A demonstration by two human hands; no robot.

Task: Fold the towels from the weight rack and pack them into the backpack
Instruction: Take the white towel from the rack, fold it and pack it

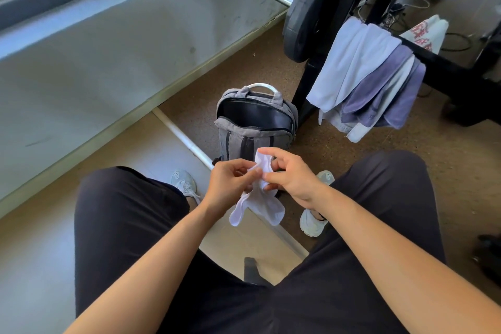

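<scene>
I sit with both hands in front of my knees, working a pair of white socks (260, 206). My left hand (233, 184) pinches the socks near their upper end, and my right hand (290, 173) pinches them from the other side; the toes hang down below. Just beyond my hands a grey backpack (254, 127) stands upright on the floor with its main compartment unzipped and wide open. To the right, several towels (366, 76), pale blue, purple and white, hang draped over a bar of the black weight rack (447, 68).
A black weight plate (309, 16) on a steel barbell end stands behind the backpack. A white cloth with red print (425, 32) lies beyond the rack bar. A white pipe (184, 141) runs along the floor to my left. My shoes flank the backpack. Wall on the left.
</scene>
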